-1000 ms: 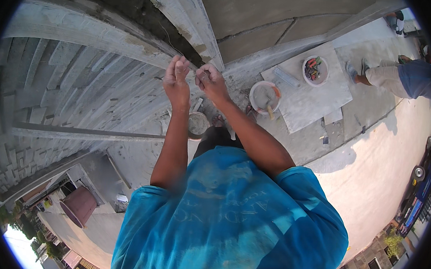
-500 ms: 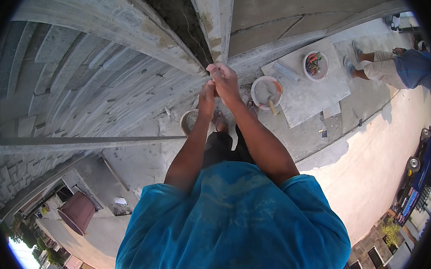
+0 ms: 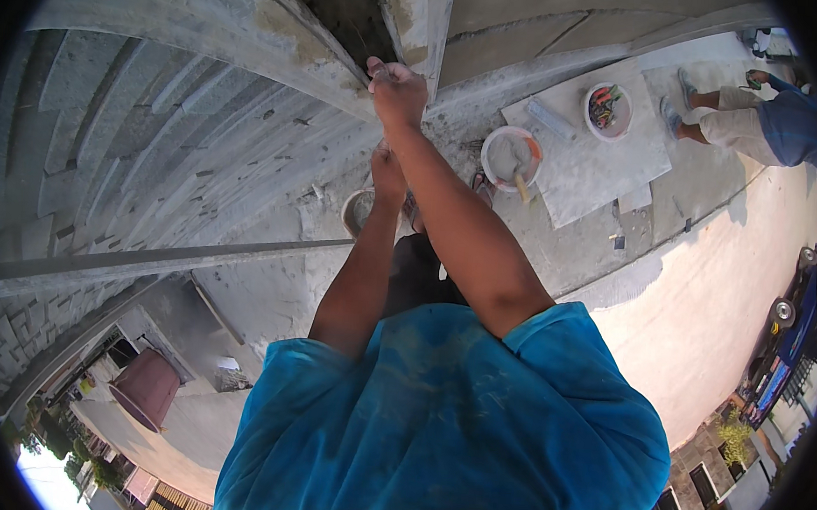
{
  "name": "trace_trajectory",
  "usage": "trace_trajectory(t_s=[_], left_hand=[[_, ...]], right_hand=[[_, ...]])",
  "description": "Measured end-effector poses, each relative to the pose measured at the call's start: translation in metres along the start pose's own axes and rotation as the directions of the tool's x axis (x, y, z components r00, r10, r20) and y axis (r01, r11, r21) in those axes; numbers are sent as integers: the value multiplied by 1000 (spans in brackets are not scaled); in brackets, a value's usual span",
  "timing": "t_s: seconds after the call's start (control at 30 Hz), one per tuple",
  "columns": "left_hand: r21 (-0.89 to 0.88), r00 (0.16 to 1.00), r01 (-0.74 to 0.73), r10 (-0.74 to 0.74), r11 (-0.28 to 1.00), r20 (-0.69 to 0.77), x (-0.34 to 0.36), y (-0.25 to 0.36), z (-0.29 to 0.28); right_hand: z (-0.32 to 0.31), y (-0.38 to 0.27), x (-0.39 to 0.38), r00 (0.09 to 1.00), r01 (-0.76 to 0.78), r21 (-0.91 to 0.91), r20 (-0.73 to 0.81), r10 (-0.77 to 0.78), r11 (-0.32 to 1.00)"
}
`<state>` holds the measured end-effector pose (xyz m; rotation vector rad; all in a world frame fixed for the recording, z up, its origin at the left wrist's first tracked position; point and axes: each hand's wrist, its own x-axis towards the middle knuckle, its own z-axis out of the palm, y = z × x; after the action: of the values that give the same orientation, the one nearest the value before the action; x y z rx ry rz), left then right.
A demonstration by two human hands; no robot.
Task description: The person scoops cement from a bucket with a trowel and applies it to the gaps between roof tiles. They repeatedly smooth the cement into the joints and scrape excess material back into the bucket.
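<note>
My right hand (image 3: 400, 91) is raised at the lower end of a dark recess (image 3: 348, 22) between two grey concrete edges. Its fingers are closed in a pinch, at the spot where a thin string ran down the recess a moment ago; the string itself is hard to make out now. Below it, partly behind my right wrist, my left hand (image 3: 389, 168) is closed, and whatever it holds is hidden. Next to the hands, on the left, rises a wall of layered grey stone strips (image 3: 144, 136). A smooth plastered surface (image 3: 516, 19) lies to the right of the recess.
A bucket of grey mortar (image 3: 511, 158) with a handled tool stands by my feet. Beyond it, a tool bucket (image 3: 609, 111) and clear bottle-like tube (image 3: 551, 120) rest on a grey board (image 3: 610, 169). Another bucket (image 3: 355, 212) sits left of my feet. A person (image 3: 763, 118) stands far right.
My right hand has moved up and slightly left along the recess, away from my left hand, which has dropped slightly. The hands were together before. The view has shifted a little.
</note>
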<state>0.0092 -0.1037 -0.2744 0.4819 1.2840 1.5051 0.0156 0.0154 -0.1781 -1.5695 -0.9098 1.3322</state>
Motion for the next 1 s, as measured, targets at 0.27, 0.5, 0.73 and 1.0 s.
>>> trace_trajectory(t_s=[0.27, 0.5, 0.73, 1.0], left_hand=[[-86, 991, 103, -95, 991, 97, 7, 1, -21], [-4, 991, 61, -60, 998, 118, 6, 3, -26], [-104, 990, 126, -119, 987, 73, 4, 13, -18], [83, 995, 88, -92, 993, 45, 4, 19, -19]], right_hand=[[17, -2, -1, 979, 74, -94, -185, -91, 993], [21, 8, 1, 964, 112, -181, -221, -151, 977], [16, 1, 1, 974, 80, -146, -200, -109, 986], [23, -3, 1, 965, 77, -156, -235, -113, 985]])
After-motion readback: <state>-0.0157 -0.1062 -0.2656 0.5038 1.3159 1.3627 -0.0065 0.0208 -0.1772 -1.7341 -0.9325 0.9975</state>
